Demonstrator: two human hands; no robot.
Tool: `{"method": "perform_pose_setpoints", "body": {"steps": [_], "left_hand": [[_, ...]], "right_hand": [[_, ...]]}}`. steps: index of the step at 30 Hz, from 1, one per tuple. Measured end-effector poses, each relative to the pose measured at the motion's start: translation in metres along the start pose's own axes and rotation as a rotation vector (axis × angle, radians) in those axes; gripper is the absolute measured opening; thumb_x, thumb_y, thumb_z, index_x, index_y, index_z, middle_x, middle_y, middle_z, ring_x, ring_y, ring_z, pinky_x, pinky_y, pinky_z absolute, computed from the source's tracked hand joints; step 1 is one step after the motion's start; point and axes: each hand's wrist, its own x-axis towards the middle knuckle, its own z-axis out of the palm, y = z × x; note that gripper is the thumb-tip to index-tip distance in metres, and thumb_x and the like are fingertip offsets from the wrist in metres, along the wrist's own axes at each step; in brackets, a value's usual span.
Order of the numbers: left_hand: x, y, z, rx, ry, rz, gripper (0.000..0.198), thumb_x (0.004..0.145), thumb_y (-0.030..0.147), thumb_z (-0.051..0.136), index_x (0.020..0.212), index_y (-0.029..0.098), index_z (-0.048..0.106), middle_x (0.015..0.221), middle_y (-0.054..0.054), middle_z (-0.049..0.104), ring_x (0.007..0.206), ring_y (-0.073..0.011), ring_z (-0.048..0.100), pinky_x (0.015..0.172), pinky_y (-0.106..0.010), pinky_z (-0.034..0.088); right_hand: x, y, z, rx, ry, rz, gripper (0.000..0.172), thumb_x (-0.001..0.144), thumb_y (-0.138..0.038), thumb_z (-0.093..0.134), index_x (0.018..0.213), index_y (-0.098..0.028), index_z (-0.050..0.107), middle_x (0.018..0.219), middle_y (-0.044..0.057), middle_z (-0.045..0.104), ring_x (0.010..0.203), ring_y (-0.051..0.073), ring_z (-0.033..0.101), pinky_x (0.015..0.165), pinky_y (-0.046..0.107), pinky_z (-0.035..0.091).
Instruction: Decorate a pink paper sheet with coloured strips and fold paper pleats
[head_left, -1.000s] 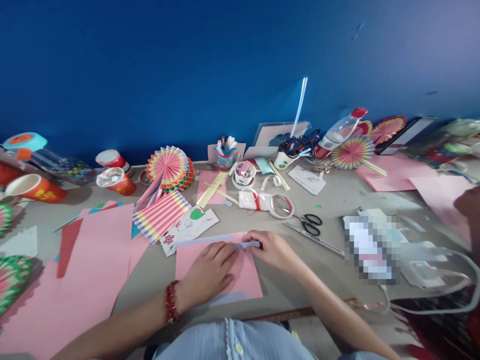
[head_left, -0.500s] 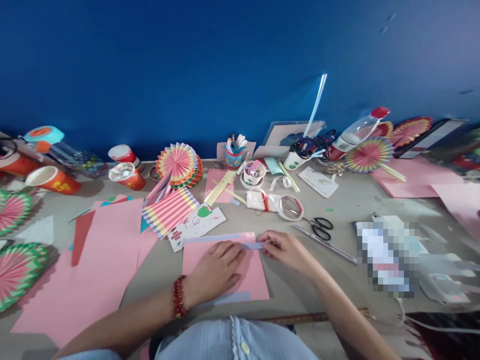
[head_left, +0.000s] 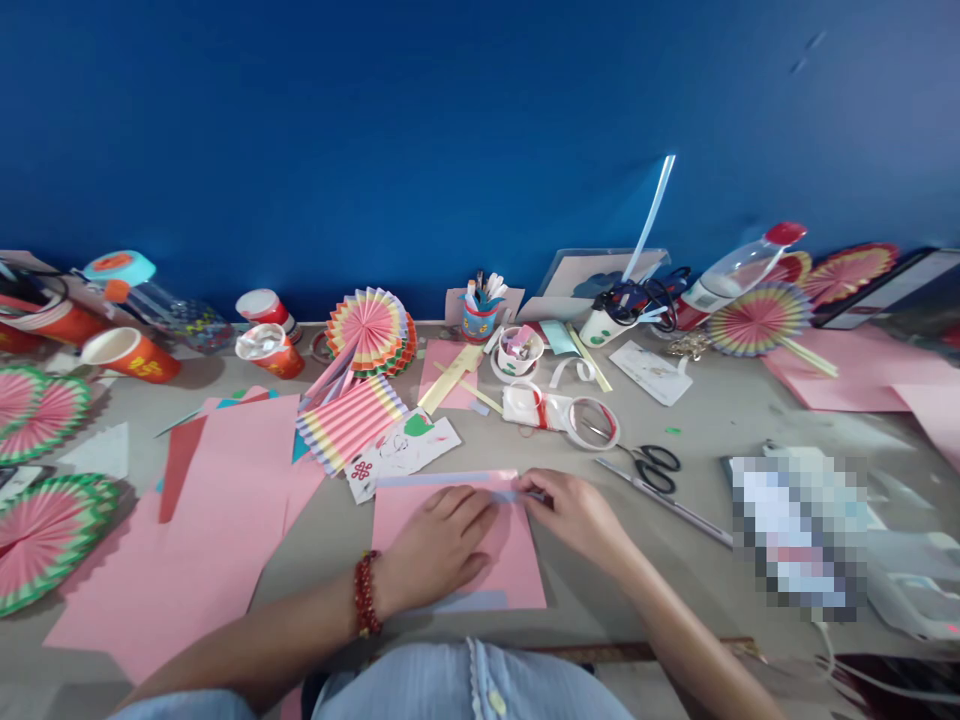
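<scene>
A pink sheet of paper (head_left: pixel 517 580) lies in front of me, with lavender strips along its far and near edges. My left hand (head_left: pixel 441 545) rests flat on the sheet, fingers stretched out and a red bead bracelet at the wrist. Between my hands shows a short piece of lavender paper strip (head_left: pixel 504 496); its left part is hidden under my left fingers. My right hand (head_left: pixel 566 512) pinches the strip's right end at the sheet's right edge. Beyond the sheet lies a white card with drawings (head_left: pixel 405 445), beside a pleated striped paper (head_left: pixel 356 420).
Large pink sheets (head_left: pixel 225 500) lie on the left. To the right are black-handled scissors (head_left: pixel 658 468), a grey-white cutter-like tool (head_left: pixel 667 505) and a pixelated phone-like object (head_left: pixel 795 540). Tape rolls (head_left: pixel 591 424), paper cups (head_left: pixel 133 356) and paper fans (head_left: pixel 367 330) stand or lie farther back.
The view has turned slightly left. My right hand has come a little closer to my left hand, so less of the strip shows between them. My left hand stays flat on the sheet.
</scene>
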Motion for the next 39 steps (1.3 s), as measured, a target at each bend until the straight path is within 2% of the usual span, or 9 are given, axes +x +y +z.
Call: {"method": "perform_pose_setpoints", "body": {"steps": [4, 9, 13, 19, 22, 25, 29, 32, 39], "left_hand": [[-0.011, -0.005, -0.010, -0.014, 0.010, 0.031, 0.063, 0.095, 0.040, 0.058, 0.148, 0.013, 0.038, 0.150, -0.012, 0.045, 0.136, -0.0279, 0.041, 0.117, -0.041, 0.030], [-0.051, -0.034, -0.026, 0.156, 0.065, -0.057, 0.069, 0.099, 0.049, 0.047, 0.153, 0.010, 0.029, 0.158, -0.016, 0.034, 0.145, -0.0285, 0.033, 0.118, -0.044, 0.029], [-0.082, -0.051, -0.023, 0.260, 0.086, -0.126, 0.086, 0.094, 0.064, 0.046, 0.156, 0.008, 0.023, 0.159, -0.019, 0.030, 0.146, -0.0336, 0.031, 0.118, -0.050, 0.028], [-0.102, -0.049, -0.015, 0.332, 0.110, -0.201, 0.093, 0.092, 0.068, 0.045, 0.157, 0.008, 0.017, 0.159, -0.020, 0.030, 0.148, -0.0368, 0.025, 0.119, -0.056, 0.020], [-0.094, -0.042, -0.021, 0.338, 0.145, -0.216, 0.091, 0.093, 0.063, 0.048, 0.157, 0.005, 0.018, 0.159, -0.022, 0.029, 0.148, -0.0392, 0.023, 0.118, -0.060, 0.017], [-0.069, -0.031, -0.031, 0.269, 0.148, -0.212, 0.074, 0.097, 0.049, 0.050, 0.154, 0.007, 0.027, 0.159, -0.020, 0.030, 0.147, -0.0359, 0.026, 0.116, -0.052, 0.029], [-0.019, -0.023, -0.030, 0.115, 0.077, -0.006, 0.045, 0.099, 0.032, 0.051, 0.138, 0.011, 0.050, 0.143, -0.012, 0.053, 0.131, -0.0275, 0.047, 0.110, -0.041, 0.040], [0.008, -0.026, -0.018, 0.087, 0.095, 0.059, 0.038, 0.097, 0.025, 0.052, 0.133, 0.014, 0.052, 0.129, -0.011, 0.061, 0.116, -0.0253, 0.056, 0.102, -0.041, 0.047], [0.016, -0.037, -0.003, 0.097, 0.162, 0.116, 0.033, 0.097, 0.022, 0.051, 0.130, 0.016, 0.055, 0.124, -0.011, 0.062, 0.111, -0.0255, 0.057, 0.096, -0.044, 0.048]], "right_hand": [[0.000, -0.001, 0.002, -0.048, -0.008, -0.021, 0.016, 0.088, -0.025, 0.051, 0.092, -0.024, 0.067, 0.092, 0.004, 0.073, 0.085, 0.021, 0.067, 0.071, 0.027, 0.042], [-0.002, 0.002, 0.006, -0.110, 0.000, -0.044, 0.017, 0.088, -0.021, 0.051, 0.093, -0.024, 0.066, 0.094, 0.003, 0.071, 0.083, 0.020, 0.066, 0.070, 0.027, 0.040], [-0.004, 0.006, 0.008, -0.144, -0.002, -0.080, 0.016, 0.091, -0.021, 0.050, 0.094, -0.024, 0.065, 0.095, 0.003, 0.071, 0.086, 0.020, 0.066, 0.071, 0.026, 0.040], [-0.003, 0.004, 0.008, -0.167, -0.006, -0.090, 0.014, 0.092, -0.021, 0.050, 0.090, -0.024, 0.064, 0.090, 0.002, 0.069, 0.082, 0.019, 0.065, 0.068, 0.026, 0.038], [-0.002, 0.004, 0.008, -0.146, 0.006, -0.072, 0.013, 0.091, -0.020, 0.052, 0.091, -0.024, 0.064, 0.091, 0.002, 0.070, 0.082, 0.019, 0.065, 0.068, 0.026, 0.038], [-0.002, 0.005, 0.009, -0.120, 0.022, -0.082, 0.012, 0.090, -0.019, 0.054, 0.090, -0.023, 0.065, 0.091, 0.002, 0.069, 0.083, 0.018, 0.065, 0.069, 0.026, 0.039], [-0.001, 0.005, 0.007, -0.084, 0.031, -0.136, 0.012, 0.090, -0.019, 0.054, 0.088, -0.022, 0.065, 0.090, 0.003, 0.067, 0.082, 0.018, 0.063, 0.069, 0.025, 0.039], [-0.001, 0.005, 0.006, -0.038, 0.051, -0.148, 0.013, 0.088, -0.015, 0.055, 0.089, -0.022, 0.066, 0.090, 0.003, 0.068, 0.083, 0.018, 0.064, 0.071, 0.025, 0.040], [0.006, 0.006, -0.003, 0.153, 0.059, -0.083, 0.008, 0.084, -0.018, 0.061, 0.082, -0.021, 0.068, 0.080, 0.000, 0.069, 0.072, 0.015, 0.062, 0.064, 0.023, 0.041]]}}
